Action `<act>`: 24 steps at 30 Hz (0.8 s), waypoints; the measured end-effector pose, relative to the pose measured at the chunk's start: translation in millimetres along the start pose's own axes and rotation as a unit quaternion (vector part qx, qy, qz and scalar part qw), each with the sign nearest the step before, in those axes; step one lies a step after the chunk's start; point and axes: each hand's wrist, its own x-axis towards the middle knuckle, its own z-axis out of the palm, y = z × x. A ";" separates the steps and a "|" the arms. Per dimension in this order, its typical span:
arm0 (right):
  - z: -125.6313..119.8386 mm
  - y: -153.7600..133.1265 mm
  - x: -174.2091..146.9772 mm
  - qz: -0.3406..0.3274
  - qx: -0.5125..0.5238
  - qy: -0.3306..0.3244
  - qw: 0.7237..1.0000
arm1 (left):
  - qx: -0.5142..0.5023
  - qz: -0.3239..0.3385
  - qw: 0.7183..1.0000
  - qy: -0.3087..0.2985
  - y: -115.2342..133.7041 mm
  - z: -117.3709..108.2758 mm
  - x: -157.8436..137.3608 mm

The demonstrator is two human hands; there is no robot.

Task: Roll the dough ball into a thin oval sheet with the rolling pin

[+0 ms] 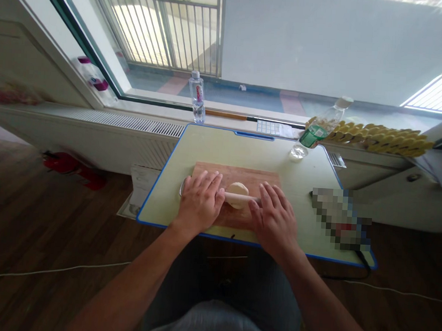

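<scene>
A rolling pin (237, 196) lies crosswise over a small flattened round of pale dough (239, 188), which shows above and below it. My left hand (202, 199) bears on the pin's left end, fingers laid over it and thumb along it. On the right end rests my right hand (276, 216), its fingers likewise over the pin. Both palms hide the ends of the pin. Beneath is a wooden cutting board (239, 171), with a metal handle (182, 187) partly showing at its left edge beside my left hand.
The board lies on a pale folding table (222, 145) with a blue rim. A green-labelled bottle (318, 131) stands at its back right, a blurred-out object (337, 217) at right. Another bottle (197, 96) stands by the window. A red fire extinguisher (73, 169) is on the floor left.
</scene>
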 end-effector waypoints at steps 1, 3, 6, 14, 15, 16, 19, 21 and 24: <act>1.1 0.1 11.6 0.011 -0.004 -0.002 1.000 | 0.004 -0.002 1.000 0.001 0.5 0.2 9.2; 1.4 -0.5 40.6 0.037 -0.015 -0.021 0.999 | 0.013 -0.004 1.000 0.000 1.2 0.3 34.6; -2.1 -3.1 72.1 0.056 -0.036 -0.061 0.996 | 0.019 -0.008 1.000 -0.010 1.4 0.2 65.9; 1.2 -1.4 32.6 0.025 -0.031 -0.016 0.999 | 0.016 0.011 1.000 0.013 -0.5 1.9 29.1; 1.5 -1.2 34.0 0.024 -0.031 -0.014 0.999 | 0.016 0.009 1.000 0.013 -0.6 2.1 29.0; 1.3 -1.1 39.1 0.027 -0.033 -0.017 0.999 | 0.017 0.008 1.000 0.010 -0.6 2.3 32.5; -1.7 -2.2 65.9 0.043 -0.049 -0.052 0.997 | 0.025 -0.003 1.000 -0.003 -0.3 3.3 54.9; -3.7 -3.1 78.5 0.045 -0.057 -0.073 0.995 | 0.028 -0.011 0.999 -0.014 -0.1 3.5 65.6; -2.6 -2.3 71.5 0.046 -0.047 -0.063 0.996 | 0.026 -0.010 1.000 -0.011 0.7 2.8 57.6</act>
